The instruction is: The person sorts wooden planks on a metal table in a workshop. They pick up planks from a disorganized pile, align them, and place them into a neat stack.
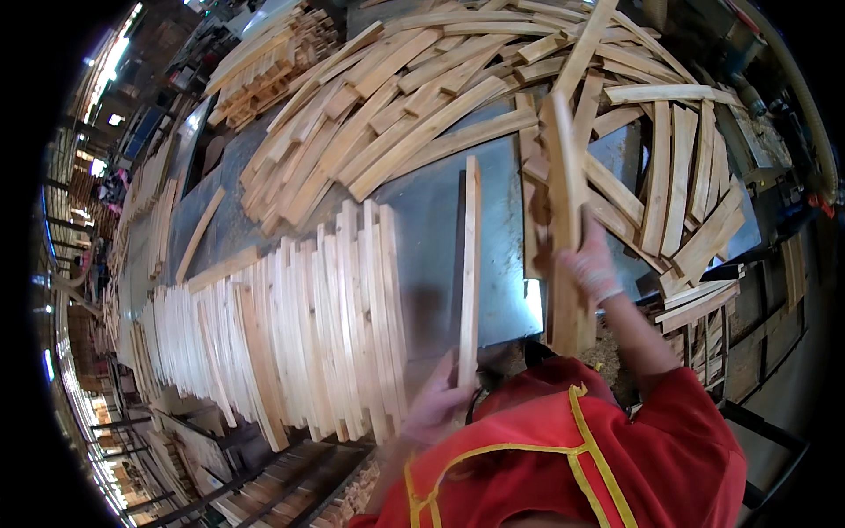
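My left hand (436,405) is closed around the near end of a narrow wooden strip (472,264), which points away from me over the grey metal tabletop (422,264). To the right, my right hand (591,266) grips a thicker wooden board (563,167) from its right side. That board is slightly blurred, and its far end rises over the loose pile. Below the hand, more wood (572,321) shows; whether it belongs to the same board I cannot tell. A pale, thin glove seems to cover the right hand.
Left of my left hand lies a row of pale strips (308,326), side by side. A loose heap of boards (422,97) covers the far tabletop, and more boards (673,185) lie crisscrossed at right. Stacked wood (273,66) stands at the far left.
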Demonstrator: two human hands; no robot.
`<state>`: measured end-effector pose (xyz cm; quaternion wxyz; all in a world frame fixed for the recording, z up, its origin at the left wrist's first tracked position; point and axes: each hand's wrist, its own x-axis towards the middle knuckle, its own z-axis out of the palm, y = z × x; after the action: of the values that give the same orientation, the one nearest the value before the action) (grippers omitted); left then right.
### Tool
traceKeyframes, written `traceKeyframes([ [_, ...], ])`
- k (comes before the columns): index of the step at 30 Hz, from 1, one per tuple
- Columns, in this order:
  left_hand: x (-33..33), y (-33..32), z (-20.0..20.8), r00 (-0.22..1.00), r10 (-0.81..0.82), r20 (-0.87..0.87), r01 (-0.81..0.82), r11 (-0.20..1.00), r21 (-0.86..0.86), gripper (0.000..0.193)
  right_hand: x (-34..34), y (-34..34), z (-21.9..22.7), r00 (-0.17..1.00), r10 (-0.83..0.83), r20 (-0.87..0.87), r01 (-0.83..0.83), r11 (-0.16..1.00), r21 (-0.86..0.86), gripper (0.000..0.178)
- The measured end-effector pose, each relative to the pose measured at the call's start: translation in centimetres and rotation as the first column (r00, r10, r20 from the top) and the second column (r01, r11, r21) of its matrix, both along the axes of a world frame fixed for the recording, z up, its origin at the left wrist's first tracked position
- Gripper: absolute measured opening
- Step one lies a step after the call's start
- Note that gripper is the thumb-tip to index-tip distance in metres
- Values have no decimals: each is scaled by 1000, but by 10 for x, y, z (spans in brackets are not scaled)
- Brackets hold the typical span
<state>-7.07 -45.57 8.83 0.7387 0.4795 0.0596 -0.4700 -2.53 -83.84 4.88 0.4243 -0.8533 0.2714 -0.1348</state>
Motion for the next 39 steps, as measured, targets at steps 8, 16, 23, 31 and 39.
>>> traceKeyframes([
  [8,-51,3,-79,970,-54,238,-45,918,394,97,-36,212,-49,983,75,-165,-16,942,335,92],
  [16,-46,31,-50,386,-686,617,-528,384,757,102,-17,239,-30,779,622,-77,-420,610,672,90],
  [23,-6,48,-62,326,-903,282,-556,58,829,93,79,89,52,962,163,-217,-227,923,-312,58],
  [31,24,-60,-12,230,-846,480,-495,323,807,86,94,22,6,943,-119,-310,1,935,-354,76],
  [39,51,-153,-54,196,-850,488,-446,366,817,96,-23,-97,-1,990,52,132,21,867,-497,59],
])
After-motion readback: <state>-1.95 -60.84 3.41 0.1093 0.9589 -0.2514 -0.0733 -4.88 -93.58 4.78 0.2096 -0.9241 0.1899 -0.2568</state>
